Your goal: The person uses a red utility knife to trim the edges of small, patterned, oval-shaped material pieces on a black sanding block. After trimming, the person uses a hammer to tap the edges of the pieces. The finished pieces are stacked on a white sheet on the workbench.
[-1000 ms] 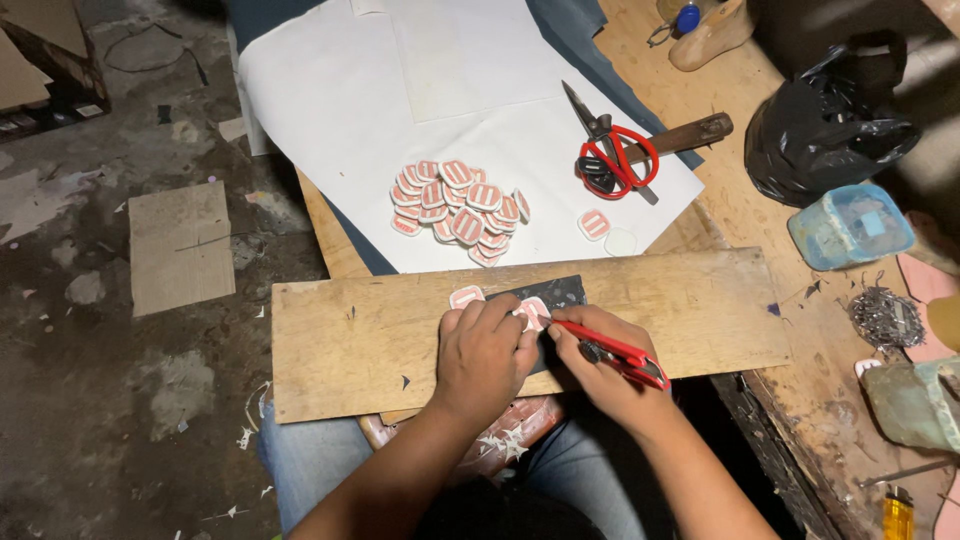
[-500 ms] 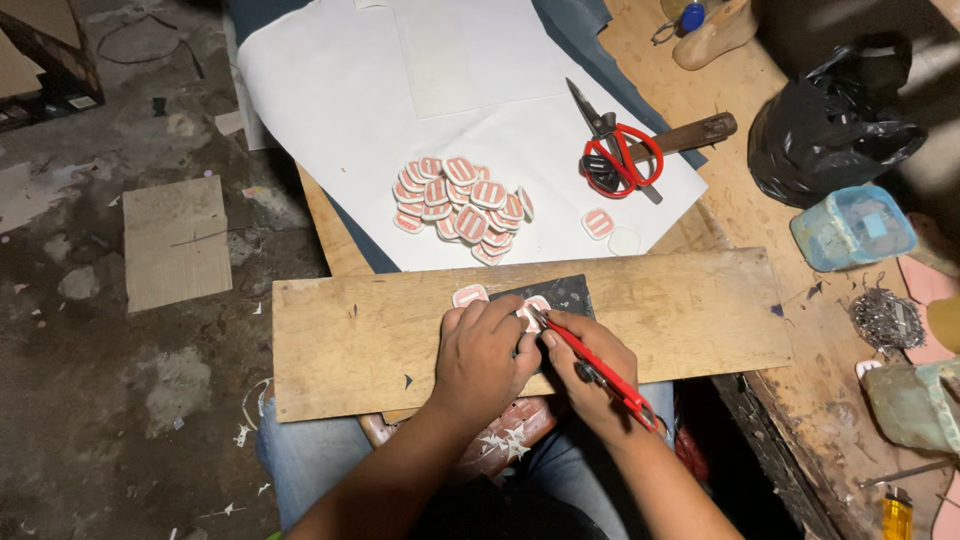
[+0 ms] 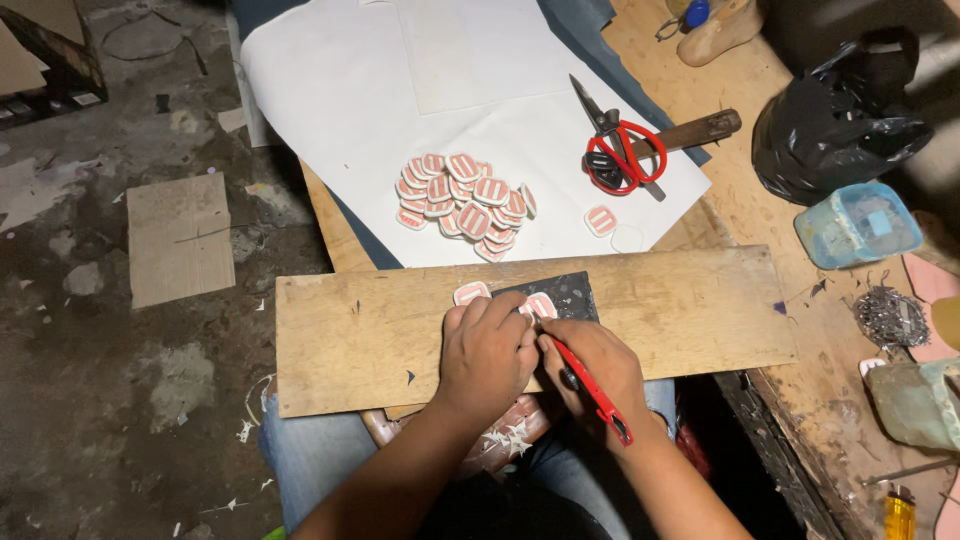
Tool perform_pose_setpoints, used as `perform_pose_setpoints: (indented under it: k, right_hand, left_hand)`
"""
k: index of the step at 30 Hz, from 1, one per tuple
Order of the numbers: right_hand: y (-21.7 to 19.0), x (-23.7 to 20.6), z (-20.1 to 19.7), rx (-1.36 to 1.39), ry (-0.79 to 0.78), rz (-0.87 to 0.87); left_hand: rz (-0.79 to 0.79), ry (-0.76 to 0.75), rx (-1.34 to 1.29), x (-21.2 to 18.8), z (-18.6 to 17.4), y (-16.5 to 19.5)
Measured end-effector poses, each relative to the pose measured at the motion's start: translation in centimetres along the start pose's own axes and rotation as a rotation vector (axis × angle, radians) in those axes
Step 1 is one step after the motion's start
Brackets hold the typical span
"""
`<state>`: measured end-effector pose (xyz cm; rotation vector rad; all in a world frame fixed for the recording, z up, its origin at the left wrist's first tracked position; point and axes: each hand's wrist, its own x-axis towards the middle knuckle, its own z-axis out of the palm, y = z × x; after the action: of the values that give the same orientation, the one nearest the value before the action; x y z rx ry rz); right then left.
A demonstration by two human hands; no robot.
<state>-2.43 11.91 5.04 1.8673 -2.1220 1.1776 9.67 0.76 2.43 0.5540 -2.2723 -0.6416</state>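
My left hand (image 3: 487, 350) presses down on a small red-and-white patch piece (image 3: 540, 304) lying on a dark cutting pad (image 3: 563, 292). My right hand (image 3: 598, 366) grips a red-handled knife (image 3: 590, 390) with its tip at that piece. Both rest on a plywood board (image 3: 680, 310) laid across my lap. Another cut piece (image 3: 470, 292) lies just left of the pad. A heap of several finished red-and-white pieces (image 3: 462, 192) sits on white paper (image 3: 350, 100) beyond the board.
Red-handled scissors (image 3: 622, 148) and a wooden-handled tool (image 3: 695, 130) lie on the paper's right side, with a single piece (image 3: 601, 220) below them. A black bag (image 3: 845, 110), a blue plastic box (image 3: 858, 224) and metal scraps (image 3: 888, 315) sit at the right. Cardboard (image 3: 180, 238) lies on the floor.
My right hand has turned the knife from lying nearly flat to pointing steeply up-left at the piece. The left hand stays pressed on the pad.
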Motion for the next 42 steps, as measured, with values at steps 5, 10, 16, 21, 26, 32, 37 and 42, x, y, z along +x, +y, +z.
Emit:
perform_pose_setpoints:
  k: [5, 10, 16, 21, 26, 32, 37, 42]
  right_hand:
    - [0.7, -1.6, 0.5, 0.212, 0.033, 0.299]
    - [1.7, -3.0, 0.9, 0.300, 0.073, 0.464]
    - [1.7, -2.6, 0.7, 0.142, 0.099, 0.116]
    - [1.5, -1.6, -0.7, 0.067, 0.036, -0.018]
    - [1.6, -2.5, -1.0, 0.238, 0.012, 0.380]
    - [4.2, -4.0, 1.5, 0.845, 0.274, 0.667]
    - [5.3, -4.4, 2.0, 0.965, 0.265, 0.687]
    - [5.5, -4.2, 1.9, 0.974, 0.273, 0.703]
  left_hand:
    - [-0.032, 0.040, -0.095, 0.3, 0.2, 0.3]
    - [-0.357, -0.034, -0.414, 0.7, 1.0, 0.9]
    - [-0.572, 0.010, -0.561, 1.8, 2.1, 0.8]
    - [-0.592, -0.012, -0.507, 1.6, 2.3, 1.0]
    - [-0.515, 0.000, -0.448, 1.4, 2.1, 1.0]
    - [-0.512, 0.087, -0.491, 4.1, 1.4, -0.4]
    - [-0.531, 0.177, -0.519, 9.3, -1.1, -4.2]
    - [-0.425, 0.161, -0.185, 7.0, -2.7, -4.1]
